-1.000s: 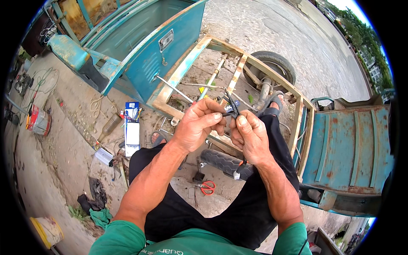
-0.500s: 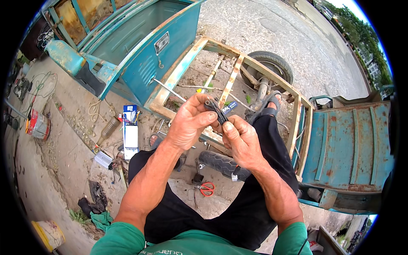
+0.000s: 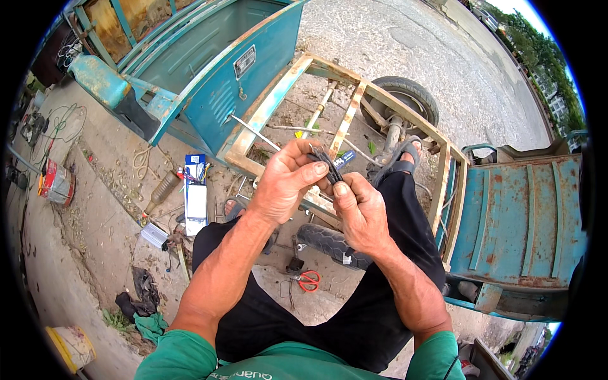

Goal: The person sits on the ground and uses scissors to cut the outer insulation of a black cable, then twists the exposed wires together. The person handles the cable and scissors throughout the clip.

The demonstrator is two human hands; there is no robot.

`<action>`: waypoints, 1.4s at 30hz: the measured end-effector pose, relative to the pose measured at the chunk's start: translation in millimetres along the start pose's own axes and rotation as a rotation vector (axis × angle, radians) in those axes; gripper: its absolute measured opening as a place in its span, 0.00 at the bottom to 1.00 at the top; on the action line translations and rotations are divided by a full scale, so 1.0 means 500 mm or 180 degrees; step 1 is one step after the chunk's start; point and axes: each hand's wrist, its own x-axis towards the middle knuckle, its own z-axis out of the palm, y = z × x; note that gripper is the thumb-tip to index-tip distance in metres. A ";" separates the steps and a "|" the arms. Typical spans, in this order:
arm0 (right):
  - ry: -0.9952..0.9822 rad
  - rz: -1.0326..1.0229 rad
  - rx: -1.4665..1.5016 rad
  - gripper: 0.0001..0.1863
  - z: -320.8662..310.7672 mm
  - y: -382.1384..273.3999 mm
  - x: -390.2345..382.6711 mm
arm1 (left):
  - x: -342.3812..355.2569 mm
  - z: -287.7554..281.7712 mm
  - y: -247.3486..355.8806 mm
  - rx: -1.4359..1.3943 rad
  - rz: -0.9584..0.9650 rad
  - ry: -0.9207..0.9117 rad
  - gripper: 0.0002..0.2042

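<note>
In front of me, above the rusty cream frame point(image 3: 266, 107), my left hand point(image 3: 288, 183) pinches a short bunch of black cable point(image 3: 327, 161), thumb and fingers pressed round its upper part. The lower end is gripped by my right hand point(image 3: 358, 212), its thumb on top. The bunch slants from upper left to lower right, with short ends showing at the top. Behind it is a small blue item point(image 3: 348, 157), partly hidden. Below my hands lie a treaded tyre point(image 3: 320, 244) and orange-handled scissors point(image 3: 309, 278) on the ground.
A teal body panel point(image 3: 221, 88) stands behind, a wheel point(image 3: 418, 101) beyond the frame and a teal ribbed bed point(image 3: 513, 215) at right. On the left lie a blue box point(image 3: 196, 206), bottle point(image 3: 161, 190), silver unit point(image 3: 153, 234), paint bucket point(image 3: 58, 180) and rags point(image 3: 142, 304).
The black cable has turned from reaching up above my fingers to a compact bunch slanting down to the right between my hands. My right hand has moved a little down and left.
</note>
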 end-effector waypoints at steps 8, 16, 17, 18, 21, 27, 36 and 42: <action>-0.0032 0.0074 -0.0082 0.16 -0.007 0.003 -0.001 | -0.002 0.000 -0.006 -0.0011 -0.0018 0.0052 0.10; -0.0042 -0.0077 -0.0432 0.14 -0.007 -0.006 0.002 | -0.002 0.006 0.007 0.0193 -0.0221 0.0090 0.12; -0.0047 -0.0083 -0.0457 0.13 -0.008 -0.004 0.003 | -0.002 0.006 0.007 0.0245 -0.0223 0.0088 0.12; -0.0032 -0.0116 -0.0492 0.13 -0.007 -0.002 0.003 | -0.001 0.006 0.007 0.0296 -0.0223 0.0081 0.12; -0.0137 0.0042 -0.0336 0.16 -0.007 0.001 0.005 | -0.001 0.002 0.008 0.0605 -0.0132 0.0056 0.12; -0.0591 0.1248 0.1519 0.29 -0.034 -0.007 0.010 | 0.009 -0.018 0.016 0.0900 -0.0069 -0.0092 0.11; -0.1621 0.2102 0.3035 0.26 -0.057 -0.002 0.014 | 0.004 -0.007 0.026 0.0985 -0.0208 -0.0282 0.11; -0.1570 0.2350 0.3283 0.18 -0.050 0.001 0.009 | 0.005 -0.011 0.025 0.1000 -0.0259 -0.0317 0.13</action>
